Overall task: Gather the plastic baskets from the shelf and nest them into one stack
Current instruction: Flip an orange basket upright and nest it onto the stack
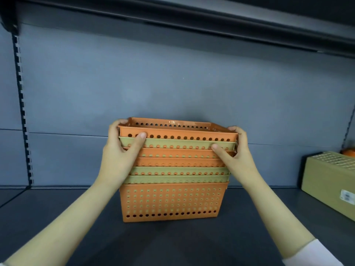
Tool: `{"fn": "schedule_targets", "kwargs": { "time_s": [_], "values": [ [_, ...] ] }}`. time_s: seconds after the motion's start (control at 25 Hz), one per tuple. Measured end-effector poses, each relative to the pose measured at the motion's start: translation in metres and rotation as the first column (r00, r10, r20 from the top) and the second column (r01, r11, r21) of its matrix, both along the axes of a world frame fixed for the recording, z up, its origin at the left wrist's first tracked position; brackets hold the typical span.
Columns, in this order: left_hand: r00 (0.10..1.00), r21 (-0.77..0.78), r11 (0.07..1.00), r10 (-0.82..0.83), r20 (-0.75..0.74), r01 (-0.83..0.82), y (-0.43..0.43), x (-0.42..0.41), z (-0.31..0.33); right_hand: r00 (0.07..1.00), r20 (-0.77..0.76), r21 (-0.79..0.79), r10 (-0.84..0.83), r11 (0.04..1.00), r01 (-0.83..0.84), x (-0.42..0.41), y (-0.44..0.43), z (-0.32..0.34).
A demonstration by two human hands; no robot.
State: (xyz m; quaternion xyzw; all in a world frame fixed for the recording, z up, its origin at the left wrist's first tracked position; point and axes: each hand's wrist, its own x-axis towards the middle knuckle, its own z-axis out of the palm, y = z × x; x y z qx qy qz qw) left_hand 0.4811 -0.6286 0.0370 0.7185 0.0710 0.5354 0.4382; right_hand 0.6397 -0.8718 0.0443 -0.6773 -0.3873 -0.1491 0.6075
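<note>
A stack of several nested perforated plastic baskets [170, 200], orange and pale green, stands upright on the dark shelf [57, 212] in the middle of the view. The top orange basket [178, 134] sits in the stack with its rim highest. My left hand [119, 156] grips the left end of the upper rims, thumb on the top basket's front. My right hand [237, 156] grips the right end, thumb on the green rim below.
A tan perforated basket [330, 179] with a white label lies at the right edge of the shelf, with something orange behind it. The grey back panel and a slotted upright [23, 112] stand behind. An upper shelf edge runs overhead.
</note>
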Motion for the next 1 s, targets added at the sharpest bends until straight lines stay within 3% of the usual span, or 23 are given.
{"fn": "schedule_targets", "kwargs": {
  "time_s": [0.4, 0.64, 0.72, 0.8, 0.92, 1.0],
  "values": [
    [0.998, 0.064, 0.997, -0.055, 0.023, 0.054, -0.140, 0.070, -0.017, 0.991, -0.062, -0.065, -0.115, 0.992, 0.111, 0.072, -0.127, 0.000],
    [0.987, 0.174, 0.972, 0.150, 0.061, -0.158, -0.247, 0.101, -0.033, 0.994, 0.003, -0.179, -0.107, 0.978, 0.106, 0.109, -0.212, 0.000],
    [0.946, 0.282, 0.904, 0.318, 0.055, -0.320, -0.277, 0.106, -0.042, 0.994, 0.047, -0.238, -0.098, 0.965, 0.106, 0.114, -0.239, -0.002],
    [0.871, 0.430, 0.773, 0.485, 0.074, -0.467, -0.305, 0.109, -0.054, 0.982, 0.117, -0.289, -0.147, 0.941, 0.175, 0.114, -0.264, 0.000],
    [0.877, 0.633, 0.658, 0.475, 0.070, -0.407, -0.359, 0.121, -0.074, 0.930, 0.267, -0.323, -0.252, 0.886, 0.333, 0.116, -0.316, 0.001],
    [0.902, 0.724, 0.624, 0.433, -0.007, -0.294, -0.390, 0.137, -0.085, 0.816, 0.430, -0.354, -0.387, 0.759, 0.546, 0.129, -0.359, -0.005]
  ]
}}
